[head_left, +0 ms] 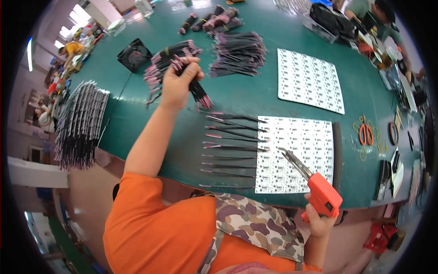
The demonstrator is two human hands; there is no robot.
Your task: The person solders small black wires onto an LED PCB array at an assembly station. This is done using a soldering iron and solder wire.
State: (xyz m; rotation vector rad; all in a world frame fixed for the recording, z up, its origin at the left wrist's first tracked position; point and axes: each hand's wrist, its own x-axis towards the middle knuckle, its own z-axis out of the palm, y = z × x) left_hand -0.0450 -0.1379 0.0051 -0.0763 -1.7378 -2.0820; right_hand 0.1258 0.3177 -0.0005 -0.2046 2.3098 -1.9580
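Note:
My left hand (180, 82) is closed round a bundle of black wires (197, 91) with pink-red ends, held above the table. In my right hand (317, 219) is a red soldering gun (325, 195). Its metal tip points left over a white circuit board panel (296, 155) marked with rows of small pads. Several black wires (232, 147) lie side by side with their right ends at the panel's left edge and their pink ends to the left. I cannot tell whether the tip touches the panel.
Beyond lie a second white panel (310, 80), a wire pile (239, 54), tied bundles (221, 19) and a black fan (134, 55). Orange-handled scissors (366, 134) and a tape roll (393, 133) are at right. A wire stack (82, 125) hangs at the left edge. A person (378, 20) sits far right.

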